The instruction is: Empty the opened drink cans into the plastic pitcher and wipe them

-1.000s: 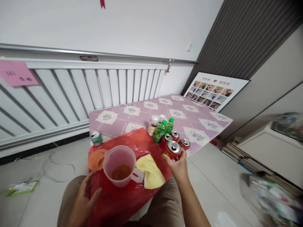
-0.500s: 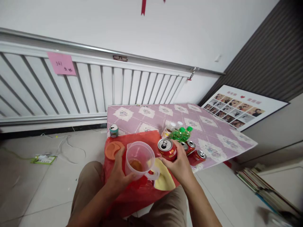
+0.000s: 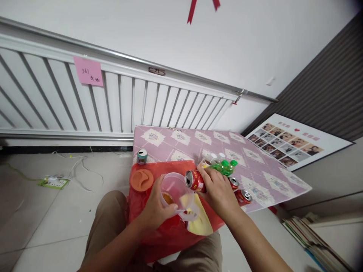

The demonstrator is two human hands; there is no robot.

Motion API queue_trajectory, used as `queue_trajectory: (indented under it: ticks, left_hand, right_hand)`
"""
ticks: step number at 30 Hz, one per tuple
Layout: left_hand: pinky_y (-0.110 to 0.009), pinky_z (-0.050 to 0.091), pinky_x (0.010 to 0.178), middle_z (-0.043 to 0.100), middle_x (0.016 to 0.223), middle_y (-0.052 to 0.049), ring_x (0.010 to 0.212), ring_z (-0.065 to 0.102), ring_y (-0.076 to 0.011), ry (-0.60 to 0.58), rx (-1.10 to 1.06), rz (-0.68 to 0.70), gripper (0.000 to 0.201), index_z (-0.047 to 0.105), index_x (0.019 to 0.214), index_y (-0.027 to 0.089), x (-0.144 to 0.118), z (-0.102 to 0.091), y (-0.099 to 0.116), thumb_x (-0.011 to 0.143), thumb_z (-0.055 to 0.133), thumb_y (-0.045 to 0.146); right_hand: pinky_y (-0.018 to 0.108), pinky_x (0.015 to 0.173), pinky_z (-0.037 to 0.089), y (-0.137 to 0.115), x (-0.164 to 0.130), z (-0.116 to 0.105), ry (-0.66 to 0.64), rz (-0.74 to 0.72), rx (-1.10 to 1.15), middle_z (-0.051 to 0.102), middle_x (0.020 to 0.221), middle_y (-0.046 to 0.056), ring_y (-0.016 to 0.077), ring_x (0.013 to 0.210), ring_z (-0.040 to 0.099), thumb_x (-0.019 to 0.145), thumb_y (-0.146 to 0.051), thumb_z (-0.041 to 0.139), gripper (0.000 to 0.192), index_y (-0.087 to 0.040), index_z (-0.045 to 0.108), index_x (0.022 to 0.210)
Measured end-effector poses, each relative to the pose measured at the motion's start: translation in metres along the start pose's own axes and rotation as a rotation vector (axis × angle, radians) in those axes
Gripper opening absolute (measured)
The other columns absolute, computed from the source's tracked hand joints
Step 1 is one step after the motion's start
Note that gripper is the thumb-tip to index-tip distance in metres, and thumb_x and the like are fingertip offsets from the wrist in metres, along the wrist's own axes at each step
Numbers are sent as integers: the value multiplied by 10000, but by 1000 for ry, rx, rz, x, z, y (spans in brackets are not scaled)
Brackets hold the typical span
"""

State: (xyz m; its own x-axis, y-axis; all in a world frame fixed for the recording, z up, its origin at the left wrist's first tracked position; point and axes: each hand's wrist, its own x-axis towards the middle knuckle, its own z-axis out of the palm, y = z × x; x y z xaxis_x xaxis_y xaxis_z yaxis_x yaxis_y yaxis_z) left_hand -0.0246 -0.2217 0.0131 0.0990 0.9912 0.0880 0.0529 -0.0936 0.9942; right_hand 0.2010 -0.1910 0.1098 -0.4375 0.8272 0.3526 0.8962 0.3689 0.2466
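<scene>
My right hand [image 3: 218, 190] grips a red drink can [image 3: 194, 180] tipped on its side, its open top at the rim of a clear plastic pitcher [image 3: 176, 190]. My left hand [image 3: 155, 207] holds the pitcher by its near side. A little amber liquid lies in the pitcher's bottom. The pitcher stands on a red plastic sheet [image 3: 159, 234] over the near edge of a low table with a pink patterned cloth [image 3: 195, 139]. An orange lid [image 3: 141, 179] lies left of the pitcher, a yellow cloth [image 3: 200, 223] under its handle.
Behind my right hand stand green-capped bottles [image 3: 225, 167] and more red cans [image 3: 243, 195]. A small teal can [image 3: 142, 156] sits at the table's left edge. A white radiator [image 3: 85, 109] lines the wall; a photo board [image 3: 295, 139] leans at right. Books [image 3: 309, 234] and cables [image 3: 76, 170] lie on the floor.
My right hand lifted the red can from among the others, carried it left and tipped it to the pitcher's rim. My left hand came up from my lap and took the pitcher.
</scene>
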Motion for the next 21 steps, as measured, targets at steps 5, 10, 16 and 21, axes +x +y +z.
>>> queue_trajectory:
  ticks: [5,10,16,21]
  left_hand:
    - [-496,210,1232,303,1586,-118,1472,282,-320,10,-48,29,959,234,1511,242,-3,-2,5,675,693,142]
    - [-491,223,1229,286,1596,-112,1476,269,-337,19,-54,44,958,244,1506,239,-3,-2,6,662,679,104]
    - [-522,235,1222,303,1585,-131,1469,293,-338,18,-69,47,969,264,1493,233,-1,-2,6,638,700,100]
    - [-511,218,1232,291,1593,-110,1479,266,-338,21,-71,46,964,268,1492,251,-1,-2,4,643,697,95]
  right_hand:
    - [413,861,428,-4,6,-8,-80,-71,-115,634,1218,157,313,1089,570,806,-238,695,635,-166,498,1405]
    - [409,877,421,-7,7,-11,-98,-96,-150,629,1232,158,306,1101,560,799,-214,673,625,-166,513,1401]
    - [413,878,417,-12,6,-17,-101,-120,-224,633,1241,160,311,1126,558,813,-187,635,579,-198,537,1383]
    - [418,888,409,-16,6,-23,-130,-119,-255,636,1246,145,306,1148,559,816,-134,611,574,-239,545,1376]
